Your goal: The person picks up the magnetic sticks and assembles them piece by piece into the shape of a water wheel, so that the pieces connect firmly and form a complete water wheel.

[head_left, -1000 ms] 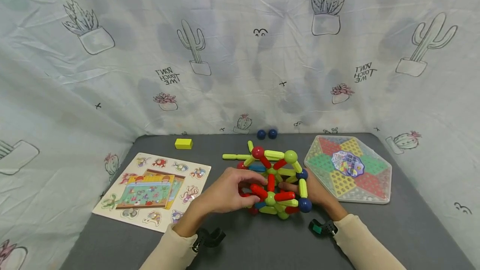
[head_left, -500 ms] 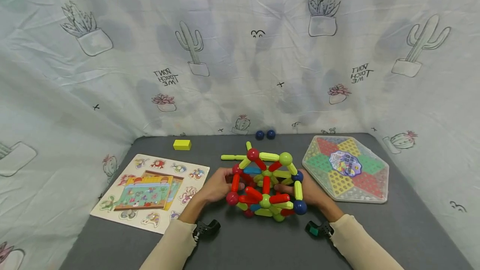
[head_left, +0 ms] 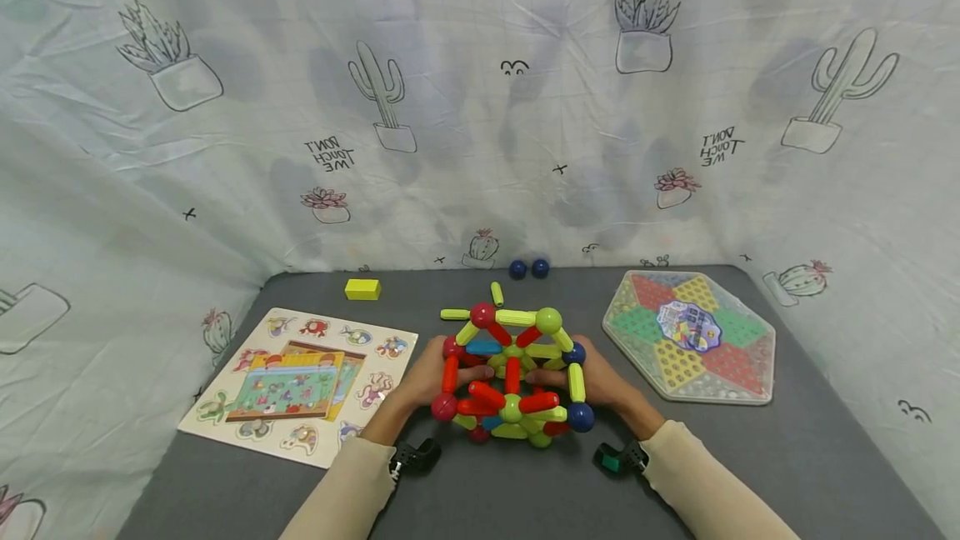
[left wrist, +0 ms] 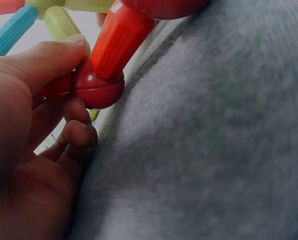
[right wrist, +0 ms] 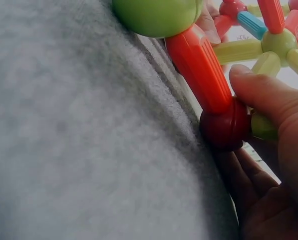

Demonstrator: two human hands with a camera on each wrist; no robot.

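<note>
A magnetic stick-and-ball frame of red, yellow-green and blue rods with red, green and dark blue balls stands before me on the grey table. My left hand grips its left side, partly hidden behind the rods. In the left wrist view, thumb and fingers close round a dark red ball at the end of a red rod. On the other side my right hand grips the frame. The right wrist view has its thumb by a yellow-green rod and its fingers around another dark red ball.
Loose yellow-green rods and two dark blue balls lie behind the frame. A yellow block sits at the back left. Left is a sea-animal puzzle board with picture cards; right, a hexagonal checkers box.
My left hand has gone from the front of the frame to its left side and taken hold there. The frame has slid left, with my right hand following.
</note>
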